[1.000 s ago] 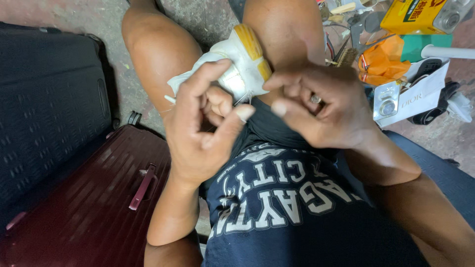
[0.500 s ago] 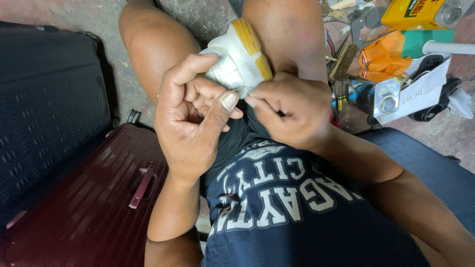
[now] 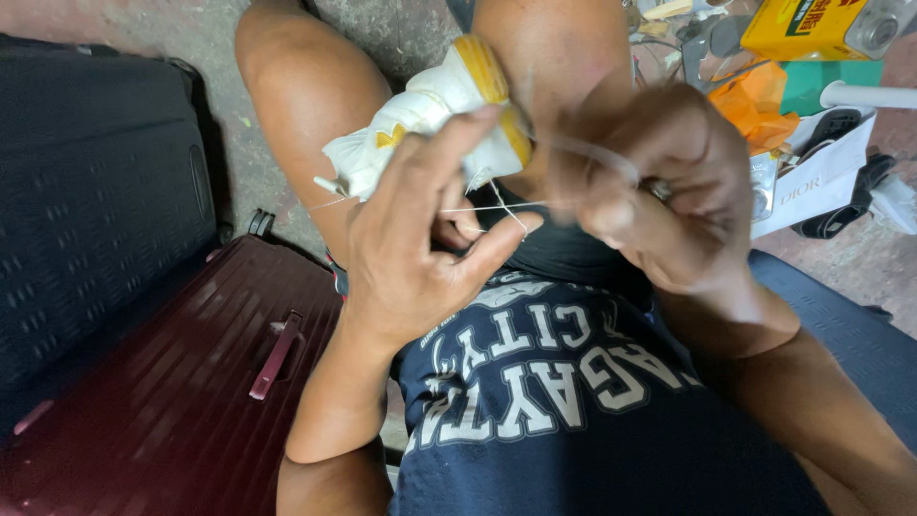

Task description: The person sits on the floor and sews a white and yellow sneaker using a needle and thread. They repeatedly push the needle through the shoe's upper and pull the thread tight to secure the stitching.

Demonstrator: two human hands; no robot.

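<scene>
Left hand (image 3: 420, 253) grips the white-and-yellow shoe (image 3: 435, 119) low on its side, fingers curled round the fabric, thumb stretched toward the other hand. Shoe sits wedged between the bare knees, in the same spot as a second ago, yellow sole edge turned up and away. Right hand (image 3: 659, 186) is blurred with motion; half a second ago it sat tight against the left hand at the shoe, now it is drawn out to the right and slightly up, closed in a pinch. A pale thread (image 3: 497, 205) runs taut from the shoe's edge across the left thumb toward that pinch, with a second strand arcing above it; a needle cannot be made out. Judgement: a stitch has just been pulled through and the slack is being taken up, so the seam work on the shoe is under way, not finished. Dark red suitcase (image 3: 181, 382) lies at left beside a black case (image 3: 86, 182); orange plastic bag (image 3: 755, 100), white paper bag (image 3: 812, 182) and yellow box (image 3: 802, 24) clutter the ground at upper right.
</scene>
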